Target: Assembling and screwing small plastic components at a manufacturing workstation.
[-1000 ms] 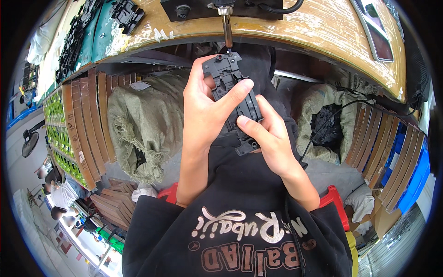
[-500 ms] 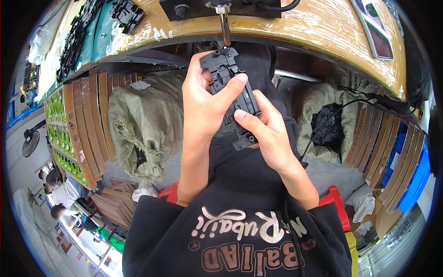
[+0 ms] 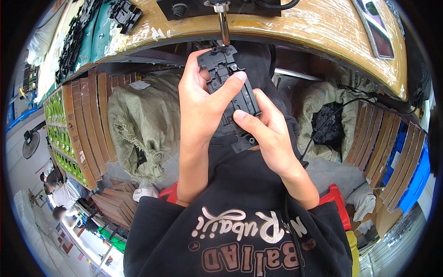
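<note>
Both hands grip one long black moulded plastic part (image 3: 239,99), held tilted over my lap in front of the table edge. My left hand (image 3: 203,99) wraps its far left side, with the thumb lying across its top. My right hand (image 3: 267,127) clasps the nearer right side, thumb pressed on the surface. The far end of the part lies right under the tip of a metal rod tool (image 3: 223,27), which looks like a soldering iron, pointing toward me from a black stand (image 3: 249,9). Whether tip and plastic touch I cannot tell. Fingers beneath the part are hidden.
More black plastic parts (image 3: 124,16) lie on the table (image 3: 304,27) at the far left. A phone-like device (image 3: 379,39) rests at the right. Woven sacks (image 3: 145,120) and stacked cardboard (image 3: 87,124) stand below. A black cable (image 3: 323,124) hangs on the right. People work in the left background.
Both hands and the plastic part have shifted slightly left, and the far end now sits closer beneath the rod's tip. The grip looks the same.
</note>
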A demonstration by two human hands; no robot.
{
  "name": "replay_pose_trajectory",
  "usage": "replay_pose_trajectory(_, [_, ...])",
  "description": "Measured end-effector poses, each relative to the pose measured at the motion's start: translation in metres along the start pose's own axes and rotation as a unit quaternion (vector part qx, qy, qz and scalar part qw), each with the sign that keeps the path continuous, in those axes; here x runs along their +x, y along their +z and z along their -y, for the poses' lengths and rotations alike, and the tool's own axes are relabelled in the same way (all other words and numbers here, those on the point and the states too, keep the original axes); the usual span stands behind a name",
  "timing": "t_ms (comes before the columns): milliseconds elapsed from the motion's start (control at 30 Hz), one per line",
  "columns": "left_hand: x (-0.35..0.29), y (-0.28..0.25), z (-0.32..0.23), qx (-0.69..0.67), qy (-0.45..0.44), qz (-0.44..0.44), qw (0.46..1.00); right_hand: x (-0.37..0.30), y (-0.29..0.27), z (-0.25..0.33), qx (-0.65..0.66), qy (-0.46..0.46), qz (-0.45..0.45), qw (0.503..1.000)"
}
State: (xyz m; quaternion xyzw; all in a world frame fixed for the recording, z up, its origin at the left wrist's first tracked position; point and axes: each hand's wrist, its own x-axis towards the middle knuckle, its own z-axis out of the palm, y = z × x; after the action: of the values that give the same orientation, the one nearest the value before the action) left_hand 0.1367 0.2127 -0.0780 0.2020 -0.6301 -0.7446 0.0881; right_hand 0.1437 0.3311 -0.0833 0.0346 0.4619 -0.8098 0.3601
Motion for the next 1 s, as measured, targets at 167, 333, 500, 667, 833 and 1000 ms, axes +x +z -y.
replay_pose_trajectory(167, [0.001,-0.001,0.000,-0.009,-0.010,0.005,1.000,-0.001,0.001,0.003,-0.009,0.010,0.000,1.000])
replay_pose_trajectory(333, [-0.001,-0.001,-0.001,-0.032,-0.018,0.002,0.999,-0.002,0.007,0.008,-0.010,0.010,-0.008,1.000])
replay_pose_trajectory(500, [-0.002,-0.002,0.013,-0.019,-0.006,0.004,1.000,-0.001,-0.005,0.003,-0.032,0.016,-0.005,0.999])
replay_pose_trajectory(667, [0.000,-0.001,0.056,0.035,-0.122,0.062,0.990,0.003,-0.041,-0.022,-0.145,0.016,-0.055,0.988])
replay_pose_trajectory(833, [-0.011,-0.030,0.071,0.085,-0.185,0.136,0.970,-0.050,-0.101,-0.041,-0.335,-0.166,-0.265,0.889])
replay_pose_trajectory(1000, [-0.006,-0.077,0.087,0.206,-0.199,0.005,0.958,-0.087,-0.187,-0.044,-0.243,-0.366,-0.568,0.696])
